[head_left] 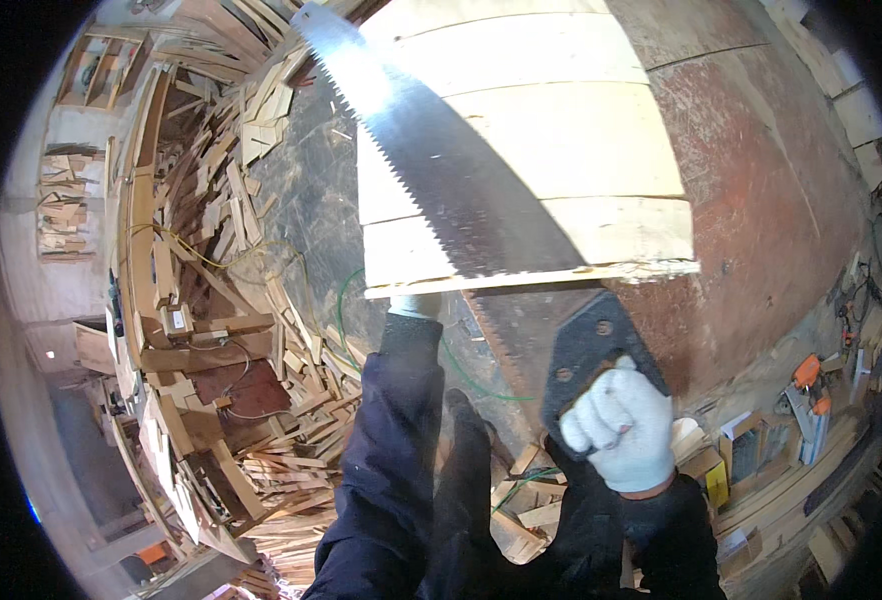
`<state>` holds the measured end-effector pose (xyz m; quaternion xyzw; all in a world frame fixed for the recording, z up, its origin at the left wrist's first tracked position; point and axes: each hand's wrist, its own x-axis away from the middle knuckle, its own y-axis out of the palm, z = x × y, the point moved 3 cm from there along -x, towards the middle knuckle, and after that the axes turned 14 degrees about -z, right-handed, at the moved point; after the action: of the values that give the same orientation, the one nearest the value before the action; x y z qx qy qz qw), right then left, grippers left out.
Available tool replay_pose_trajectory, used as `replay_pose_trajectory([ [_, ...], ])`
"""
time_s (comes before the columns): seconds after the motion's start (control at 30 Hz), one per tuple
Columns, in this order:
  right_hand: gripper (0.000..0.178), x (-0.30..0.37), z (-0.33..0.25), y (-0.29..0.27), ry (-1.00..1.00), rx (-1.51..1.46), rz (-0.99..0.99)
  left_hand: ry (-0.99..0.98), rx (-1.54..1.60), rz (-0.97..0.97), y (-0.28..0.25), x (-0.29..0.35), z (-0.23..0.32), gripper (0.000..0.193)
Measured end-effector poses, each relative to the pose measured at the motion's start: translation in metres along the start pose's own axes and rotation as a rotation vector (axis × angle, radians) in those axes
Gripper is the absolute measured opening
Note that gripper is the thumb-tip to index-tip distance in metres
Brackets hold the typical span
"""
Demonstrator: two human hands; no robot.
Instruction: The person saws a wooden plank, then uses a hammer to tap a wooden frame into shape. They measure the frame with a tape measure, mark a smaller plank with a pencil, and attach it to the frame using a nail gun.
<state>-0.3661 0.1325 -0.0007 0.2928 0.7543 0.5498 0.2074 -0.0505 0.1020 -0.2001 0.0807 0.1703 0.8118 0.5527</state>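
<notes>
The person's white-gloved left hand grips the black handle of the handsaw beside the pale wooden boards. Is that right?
No, wrong side: the head view shows the white-gloved right hand gripping the black handle of the handsaw beside the pale wooden boards.

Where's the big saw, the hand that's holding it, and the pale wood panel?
Saw [476,200]: head view, on the middle of its blade.
Right hand [631,425]: head view, on its gloved back.
Pale wood panel [586,140]: head view, on its planked face.
</notes>
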Motion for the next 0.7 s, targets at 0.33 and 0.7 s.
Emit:
replay_pose_trajectory([
  [0.33,0.028,0.119,0.047,-0.07,-0.086,-0.442,-0.55,-0.08,0.2,0.072,-0.045,0.008,0.024,0.05],
  [0.7,0.033,0.071,-0.002,-0.062,0.009,-0.678,-0.666,-0.04,0.185,0.128,-0.034,0.015,0.023,0.048],
])
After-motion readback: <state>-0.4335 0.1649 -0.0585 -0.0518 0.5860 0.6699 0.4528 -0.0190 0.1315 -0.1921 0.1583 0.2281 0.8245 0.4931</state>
